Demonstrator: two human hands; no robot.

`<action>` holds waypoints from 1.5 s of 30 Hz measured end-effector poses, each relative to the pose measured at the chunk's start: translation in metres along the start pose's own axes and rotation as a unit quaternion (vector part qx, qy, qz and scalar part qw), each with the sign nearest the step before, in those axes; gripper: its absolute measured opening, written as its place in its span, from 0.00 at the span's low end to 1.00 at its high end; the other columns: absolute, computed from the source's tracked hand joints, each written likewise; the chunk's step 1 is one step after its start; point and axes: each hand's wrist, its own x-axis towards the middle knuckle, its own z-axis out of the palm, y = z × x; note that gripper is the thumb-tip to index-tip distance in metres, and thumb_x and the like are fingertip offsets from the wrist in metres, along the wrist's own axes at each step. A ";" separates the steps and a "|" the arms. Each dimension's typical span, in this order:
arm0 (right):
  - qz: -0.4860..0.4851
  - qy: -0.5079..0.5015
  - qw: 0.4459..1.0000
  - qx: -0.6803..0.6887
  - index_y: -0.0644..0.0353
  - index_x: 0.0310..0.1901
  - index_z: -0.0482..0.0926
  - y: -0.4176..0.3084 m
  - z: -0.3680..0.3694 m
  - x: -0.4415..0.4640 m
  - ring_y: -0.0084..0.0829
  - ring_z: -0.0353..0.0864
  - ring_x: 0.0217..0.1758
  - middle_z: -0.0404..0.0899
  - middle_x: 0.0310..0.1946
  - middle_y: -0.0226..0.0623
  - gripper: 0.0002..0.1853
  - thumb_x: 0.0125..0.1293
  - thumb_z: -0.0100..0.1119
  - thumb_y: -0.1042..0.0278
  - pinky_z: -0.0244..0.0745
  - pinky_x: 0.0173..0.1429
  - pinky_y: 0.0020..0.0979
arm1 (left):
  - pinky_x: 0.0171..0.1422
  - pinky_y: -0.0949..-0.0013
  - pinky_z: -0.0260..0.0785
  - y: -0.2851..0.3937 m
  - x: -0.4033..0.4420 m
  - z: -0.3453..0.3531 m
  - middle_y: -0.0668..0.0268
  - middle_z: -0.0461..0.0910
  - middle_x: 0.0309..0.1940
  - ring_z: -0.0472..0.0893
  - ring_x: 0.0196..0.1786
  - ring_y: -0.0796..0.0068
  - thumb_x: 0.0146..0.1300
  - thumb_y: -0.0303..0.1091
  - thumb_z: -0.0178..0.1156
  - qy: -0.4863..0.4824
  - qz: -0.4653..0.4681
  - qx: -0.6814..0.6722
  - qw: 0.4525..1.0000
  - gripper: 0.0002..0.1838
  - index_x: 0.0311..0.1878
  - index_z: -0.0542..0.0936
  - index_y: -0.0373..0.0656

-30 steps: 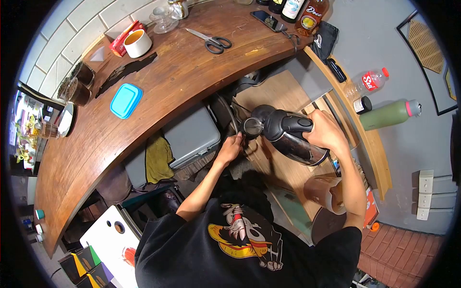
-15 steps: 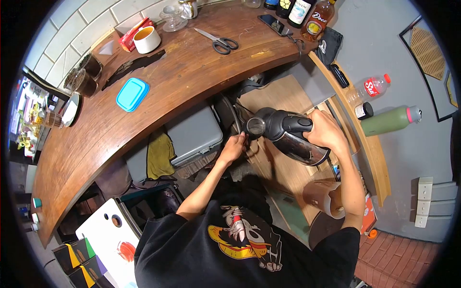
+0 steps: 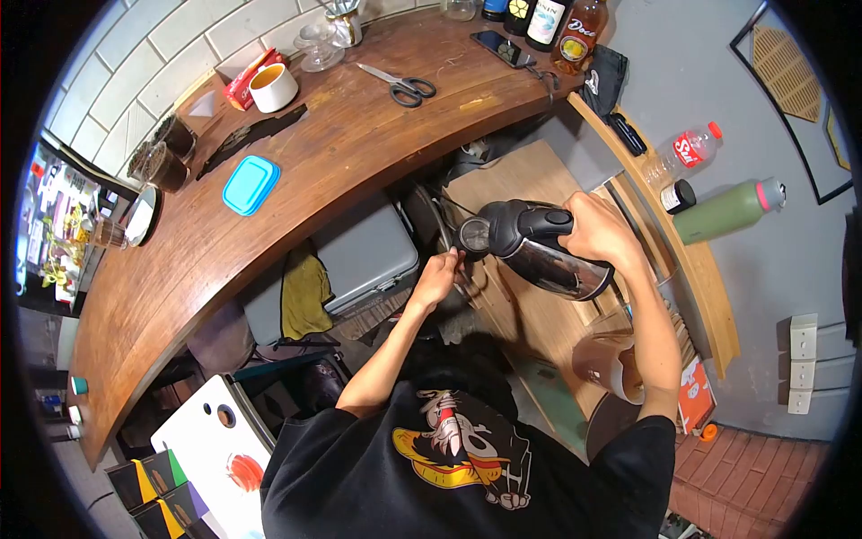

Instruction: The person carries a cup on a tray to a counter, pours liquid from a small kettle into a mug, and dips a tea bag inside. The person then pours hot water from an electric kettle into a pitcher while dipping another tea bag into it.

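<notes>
My right hand (image 3: 597, 229) is closed around the black handle of an electric kettle (image 3: 561, 265), its dark shiny body tilted over on its side with the top end to the left. At that end is a small round dark-rimmed piece (image 3: 474, 234) with a paler, glassy centre. I cannot tell whether it is a cup or the kettle's lid. My left hand (image 3: 438, 277) pinches the lower left edge of this round piece, fingers together. Both hands are over the wooden shelf (image 3: 530, 310), below the counter. Any water flow is not visible.
The curved wooden counter (image 3: 359, 144) holds scissors (image 3: 401, 87), a blue-lidded container (image 3: 251, 185), a white cup (image 3: 273, 87), a phone (image 3: 501, 48) and several bottles. A brown pitcher (image 3: 603, 361) stands near my right forearm. A green bottle (image 3: 723, 212) is on the right ledge.
The view has shifted slightly. The kettle is a little more level and its top is closer to the round piece. Both hands keep their holds.
</notes>
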 end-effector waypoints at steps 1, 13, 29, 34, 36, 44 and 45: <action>0.002 0.001 1.000 0.002 0.73 0.31 0.80 -0.001 -0.001 0.000 0.54 0.80 0.39 0.77 0.28 0.62 0.13 0.41 0.63 0.75 0.73 0.45 0.42 | 0.24 0.76 0.53 0.002 -0.001 0.000 0.75 0.67 0.20 0.63 0.22 0.86 0.75 0.49 0.39 0.001 -0.006 0.006 1.000 0.24 0.37 0.76 0.38; 0.047 -0.082 0.996 -0.003 0.75 0.46 0.78 -0.008 -0.006 -0.001 0.51 0.77 0.52 0.78 0.44 0.60 0.25 0.43 0.67 0.73 0.71 0.59 0.38 | 0.21 0.77 0.49 -0.003 -0.002 0.000 0.73 0.67 0.17 0.59 0.17 0.86 0.75 0.49 0.39 0.012 -0.005 0.003 1.000 0.25 0.32 0.74 0.39; -0.014 -0.007 1.000 0.006 0.72 0.30 0.78 0.006 0.015 -0.004 0.54 0.79 0.41 0.79 0.31 0.59 0.11 0.43 0.63 0.75 0.73 0.47 0.44 | 0.20 0.76 0.49 -0.015 0.000 0.002 0.72 0.68 0.17 0.60 0.16 0.85 0.75 0.50 0.38 0.023 -0.005 0.013 1.000 0.25 0.32 0.74 0.40; -0.015 -0.003 1.000 0.013 0.72 0.29 0.78 0.006 0.018 -0.006 0.54 0.79 0.41 0.78 0.31 0.59 0.11 0.42 0.63 0.75 0.73 0.46 0.44 | 0.19 0.76 0.48 -0.019 -0.002 0.003 0.72 0.68 0.17 0.58 0.14 0.86 0.74 0.52 0.39 0.025 -0.020 -0.001 0.999 0.25 0.32 0.74 0.41; -0.019 0.014 1.000 0.016 0.72 0.29 0.77 0.007 0.020 -0.008 0.54 0.79 0.41 0.79 0.31 0.59 0.11 0.43 0.63 0.75 0.73 0.46 0.45 | 0.19 0.77 0.48 -0.021 -0.002 0.003 0.73 0.68 0.16 0.59 0.15 0.86 0.74 0.52 0.39 0.024 -0.021 0.001 0.999 0.25 0.32 0.74 0.41; 0.000 -0.005 1.000 0.009 0.71 0.33 0.77 0.003 0.022 -0.015 0.53 0.78 0.44 0.78 0.35 0.58 0.13 0.46 0.65 0.73 0.72 0.48 0.44 | 0.20 0.76 0.50 -0.026 -0.003 0.002 0.72 0.68 0.16 0.60 0.15 0.85 0.74 0.51 0.39 0.026 -0.015 -0.001 1.000 0.25 0.31 0.73 0.40; 0.006 -0.005 1.000 0.009 0.70 0.34 0.77 0.004 0.023 -0.015 0.53 0.77 0.45 0.78 0.35 0.58 0.13 0.46 0.66 0.73 0.72 0.49 0.44 | 0.20 0.76 0.50 -0.023 -0.004 0.002 0.72 0.68 0.17 0.60 0.15 0.84 0.74 0.51 0.39 0.028 -0.021 -0.001 0.999 0.25 0.31 0.73 0.40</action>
